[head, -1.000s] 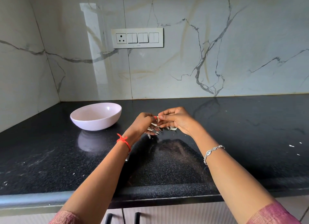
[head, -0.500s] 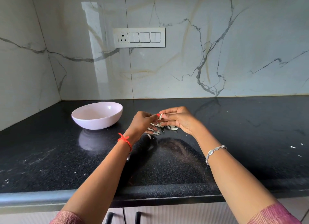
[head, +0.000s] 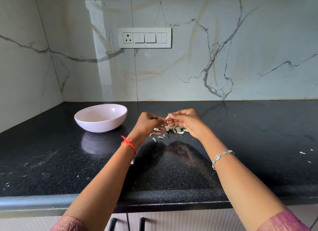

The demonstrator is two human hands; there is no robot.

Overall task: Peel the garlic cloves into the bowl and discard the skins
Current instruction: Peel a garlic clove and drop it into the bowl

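Above counter (head: 244, 141), R of bowl (head: 103, 125): R hand (head: 187, 122) pinches garlic clove (head: 167, 118) at fingertips. L hand (head: 148, 124) curled, tips right by clove, grip unclear. Skins (head: 178, 130) piled just below.

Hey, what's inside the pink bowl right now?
The bowl shows a bare inner wall. Its bottom is hidden behind the near rim, so anything lying there can't be seen.

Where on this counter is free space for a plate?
Free: the counter right of the right hand, and the front strip between the forearms. Crowded: garlic skins under the left hand and right hand; the bowl stands left.
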